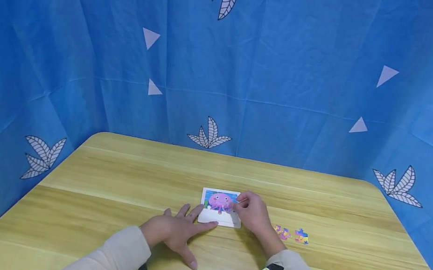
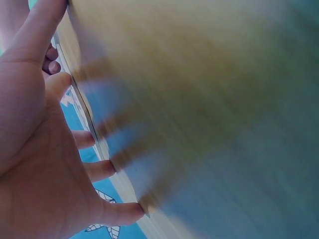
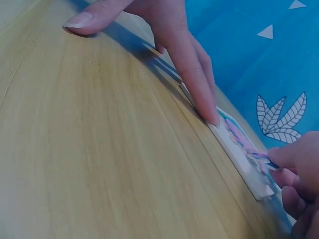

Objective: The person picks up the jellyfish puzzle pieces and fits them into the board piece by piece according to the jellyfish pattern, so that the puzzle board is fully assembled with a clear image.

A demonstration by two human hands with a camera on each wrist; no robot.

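A puzzle board (image 1: 211, 218) with a white frame lies in the middle of the table, its upper part filled with a pink octopus picture (image 1: 220, 199) on blue. The board's lower strip is bare white. My left hand (image 1: 180, 231) spreads its fingers at the board's left and front edges, an index fingertip (image 3: 212, 118) resting on the near rim. At the picture's right side, my right hand (image 1: 251, 213) pinches a small puzzle piece (image 3: 260, 156) between thumb and finger, low over the board. Most of that piece is hidden by the fingers.
Two small clusters of colourful puzzle pieces lie right of the right forearm: a pink and yellow one (image 1: 282, 233) and a blue and yellow one (image 1: 302, 236). A blue curtain (image 1: 294, 72) with leaf prints surrounds the back and sides of the wooden table (image 1: 355, 223).
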